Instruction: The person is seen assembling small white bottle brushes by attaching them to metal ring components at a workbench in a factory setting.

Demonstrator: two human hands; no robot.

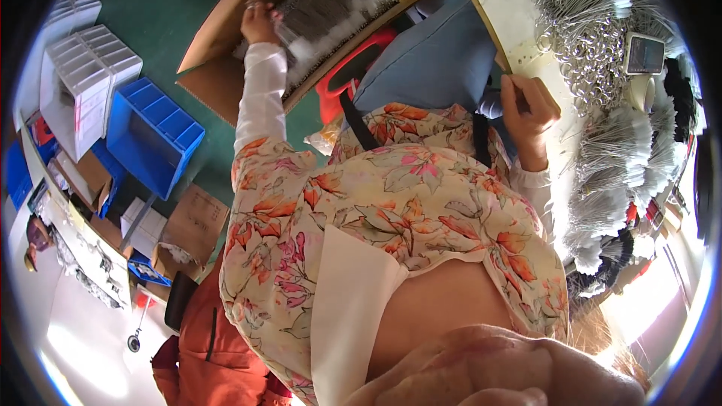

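My left hand (259,24) reaches into an open cardboard box (214,79) at the far left of my lap. Its fingers are closed at the end of a packed row of thin wire brushes (320,4) with white bristle ends. What the fingers grip there is too small to make out. By the edge of the worktable, my right hand (530,110) is held with curled fingers. Whatever may be inside them is hidden. Beyond it on the table lie a heap of metal rings (590,60) and bundles of wire brushes (613,154) with pale bristles.
A small device with a screen (645,55) sits among the brushes on the worktable (515,19). To the left stand white crates (83,79), a blue bin (150,131) and another cardboard box (192,225). A red stool (331,98) is near the open box.
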